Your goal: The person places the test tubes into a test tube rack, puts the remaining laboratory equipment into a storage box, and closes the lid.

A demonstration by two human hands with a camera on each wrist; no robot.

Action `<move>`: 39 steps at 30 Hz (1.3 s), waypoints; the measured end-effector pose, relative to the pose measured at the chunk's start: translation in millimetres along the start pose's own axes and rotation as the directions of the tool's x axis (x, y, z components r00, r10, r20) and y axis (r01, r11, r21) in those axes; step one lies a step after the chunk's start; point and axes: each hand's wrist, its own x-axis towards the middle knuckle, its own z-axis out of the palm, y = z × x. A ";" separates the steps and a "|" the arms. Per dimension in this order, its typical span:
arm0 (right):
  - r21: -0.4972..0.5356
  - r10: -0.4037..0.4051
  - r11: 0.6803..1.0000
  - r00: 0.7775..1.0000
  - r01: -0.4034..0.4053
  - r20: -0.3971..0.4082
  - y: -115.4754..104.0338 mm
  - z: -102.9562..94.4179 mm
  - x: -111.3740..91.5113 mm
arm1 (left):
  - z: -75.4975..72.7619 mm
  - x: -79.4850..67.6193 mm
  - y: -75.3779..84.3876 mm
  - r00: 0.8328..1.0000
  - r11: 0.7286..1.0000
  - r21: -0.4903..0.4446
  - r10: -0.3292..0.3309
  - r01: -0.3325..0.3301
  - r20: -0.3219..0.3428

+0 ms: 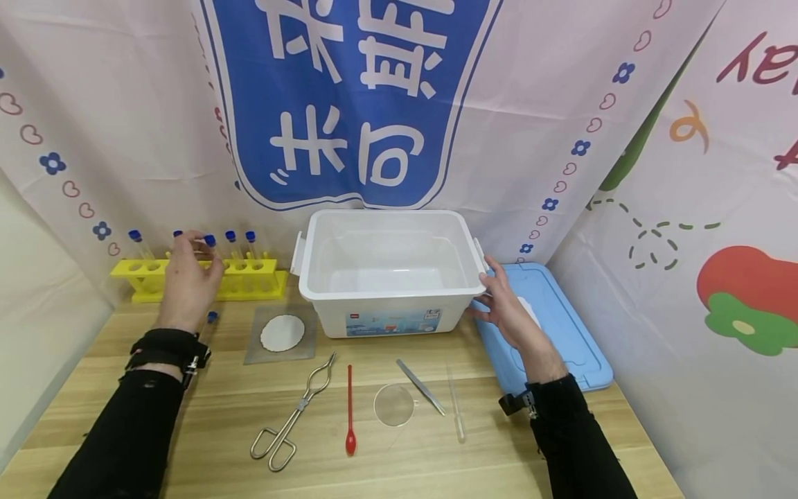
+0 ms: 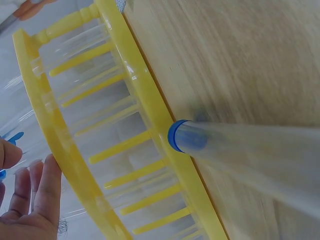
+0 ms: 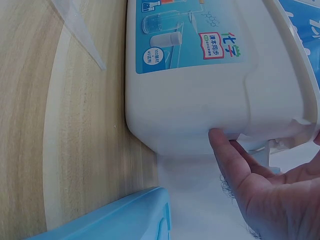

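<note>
My left hand (image 1: 190, 284) is over a yellow test tube rack (image 1: 249, 285) at the back left. Its thumb and index finger pinch a blue-capped test tube (image 1: 210, 240) near the cap. Other fingertips lie at the rack's upper edge in the left wrist view. More capped tubes stand in the rack. My right hand (image 1: 508, 305) touches the right side of a white plastic box (image 1: 383, 305) by its handle; in the right wrist view its fingers (image 3: 227, 157) are extended against the wall. Another blue-capped tube (image 2: 192, 137) lies in front of the rack.
On the table lie a filter paper on a grey mesh square (image 1: 252, 350), crucible tongs (image 1: 303, 402), a red spoon (image 1: 350, 409), a round glass dish (image 1: 394, 405), tweezers (image 1: 422, 388) and a plastic dropper (image 1: 456, 405). A blue lid (image 1: 564, 326) lies at right.
</note>
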 end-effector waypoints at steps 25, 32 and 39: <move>-0.019 -0.009 1.000 1.000 0.009 0.001 -0.4 -0.1 -0.4 | -26.8 -22.0 9.7 0.988 0.995 0.094 0.015 -0.030 0.151; -0.013 -0.011 1.000 1.000 0.011 0.002 -0.3 -0.4 0.0 | -37.8 -34.7 9.4 0.959 0.977 0.184 0.049 -0.103 0.279; -0.009 -0.001 1.000 1.000 0.001 -0.007 0.4 -0.2 0.3 | -39.9 -45.9 5.6 0.898 0.953 0.254 0.037 -0.163 0.439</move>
